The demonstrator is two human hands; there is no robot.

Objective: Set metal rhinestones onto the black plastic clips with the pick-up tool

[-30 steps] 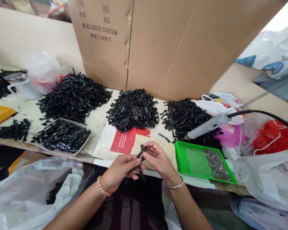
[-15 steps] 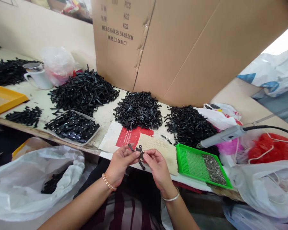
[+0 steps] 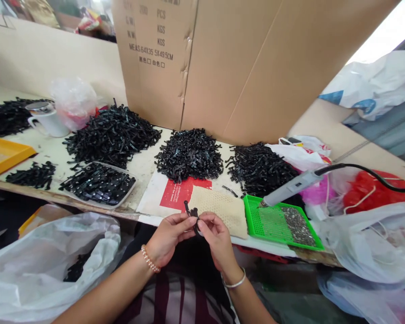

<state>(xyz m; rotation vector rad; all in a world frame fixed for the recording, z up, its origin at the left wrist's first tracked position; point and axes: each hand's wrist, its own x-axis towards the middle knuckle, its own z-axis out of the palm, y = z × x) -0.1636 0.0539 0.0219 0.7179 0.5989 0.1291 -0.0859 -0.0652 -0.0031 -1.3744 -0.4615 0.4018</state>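
Note:
Small black strip parts with round ends are pinched between my two hands over the table's front edge. My left hand grips them from the left with thumb and fingers. From the other side my right hand closes its thumb and fingertips on them. How the strips are joined is too small to tell. Just beyond my hands lies a cream perforated mat. Behind it stand one pile of black parts and another pile of thin black strips. One loose strip lies between them.
At right, a green tray holds small metal pieces; a corded grey screwdriver reaches over it. Left are a clear tub of black parts, a larger heap, a white mug and a plastic bag. A cardboard sheet stands behind.
The black strips between my fingers have turned and now sit closer together, more upright. My hands stay together. The camera view has shifted slightly to the right.

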